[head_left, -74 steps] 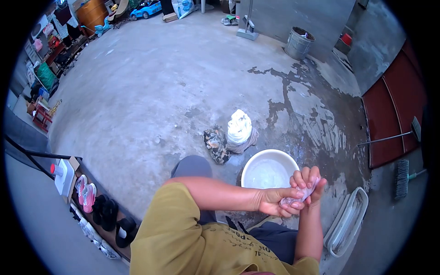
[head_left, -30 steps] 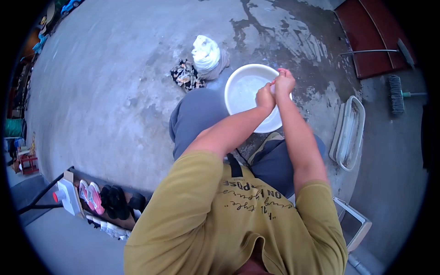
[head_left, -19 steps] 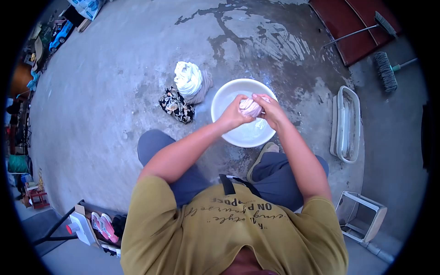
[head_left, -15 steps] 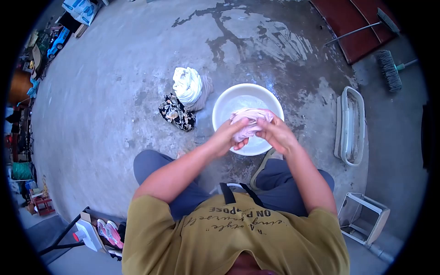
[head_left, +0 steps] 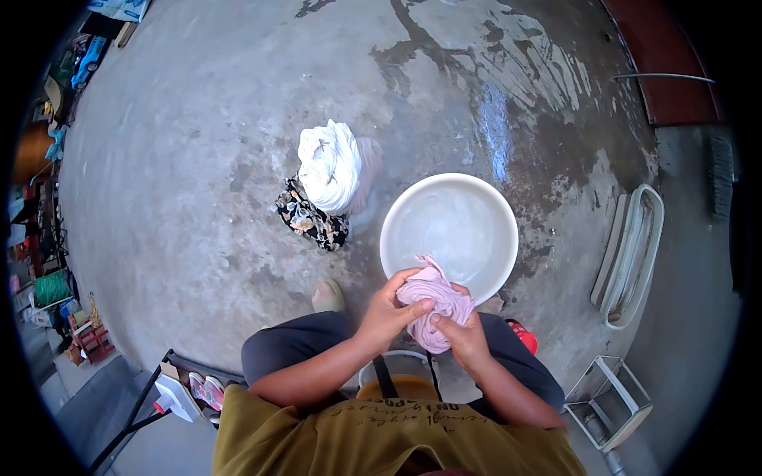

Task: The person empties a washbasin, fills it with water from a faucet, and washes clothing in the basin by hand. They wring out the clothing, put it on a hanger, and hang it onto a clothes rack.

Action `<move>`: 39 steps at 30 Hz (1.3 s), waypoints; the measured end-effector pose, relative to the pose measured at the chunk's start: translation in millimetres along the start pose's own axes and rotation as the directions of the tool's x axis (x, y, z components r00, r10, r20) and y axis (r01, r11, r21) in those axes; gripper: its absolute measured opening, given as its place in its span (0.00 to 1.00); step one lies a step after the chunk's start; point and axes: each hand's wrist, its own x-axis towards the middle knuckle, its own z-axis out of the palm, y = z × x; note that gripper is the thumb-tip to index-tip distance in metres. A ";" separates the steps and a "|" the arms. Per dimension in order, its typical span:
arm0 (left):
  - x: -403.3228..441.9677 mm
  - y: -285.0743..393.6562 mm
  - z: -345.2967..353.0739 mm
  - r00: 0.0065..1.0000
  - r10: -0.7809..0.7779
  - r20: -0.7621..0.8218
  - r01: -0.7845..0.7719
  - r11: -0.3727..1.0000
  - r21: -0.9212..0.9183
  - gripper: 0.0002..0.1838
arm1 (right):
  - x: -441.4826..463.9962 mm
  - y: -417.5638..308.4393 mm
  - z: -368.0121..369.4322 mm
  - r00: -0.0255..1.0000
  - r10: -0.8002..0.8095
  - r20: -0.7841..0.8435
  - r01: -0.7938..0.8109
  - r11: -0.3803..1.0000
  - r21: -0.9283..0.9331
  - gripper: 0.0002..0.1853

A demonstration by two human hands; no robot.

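Observation:
A bunched pale pink cloth [head_left: 438, 300] is gripped between my two hands, at the near edge of a white basin [head_left: 387, 238]. My left hand [head_left: 389, 316] wraps the cloth's left side, with the thumb pressed on its top. On the lower right, my right hand [head_left: 467, 337] closes round it, thumb also on top. Shallow, slightly cloudy water [head_left: 448, 226] lies in the basin. The underside of the cloth is hidden by my fingers.
Left of the basin, a twisted white cloth [head_left: 329, 166] rests on the concrete floor against a black floral cloth [head_left: 309, 218] and a greyish cloth [head_left: 367, 170]. To the right stand a long white tub [head_left: 635, 258] and a small frame [head_left: 607, 404]. Wet patches mark the floor.
My hands have drawn the pink cloth back from over the basin to its near edge. The cloth looks more tightly bunched, and my view has shifted.

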 end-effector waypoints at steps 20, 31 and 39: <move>-243.2 170.8 30.1 0.997 0.071 -0.008 -0.066 0.873 -0.484 0.10 | -183.7 -146.8 91.7 0.997 -0.070 -0.010 0.071 0.992 0.107 0.22; -505.0 417.3 -72.2 0.747 0.602 -0.282 -0.599 0.794 0.106 0.20 | -243.8 -270.7 361.7 0.902 -0.382 0.204 0.421 0.884 -0.206 0.10; -629.8 505.8 -213.0 0.484 0.782 -0.392 -0.578 0.622 0.528 0.13 | -308.2 -296.9 611.3 0.789 -0.270 0.552 0.495 0.812 -0.310 0.12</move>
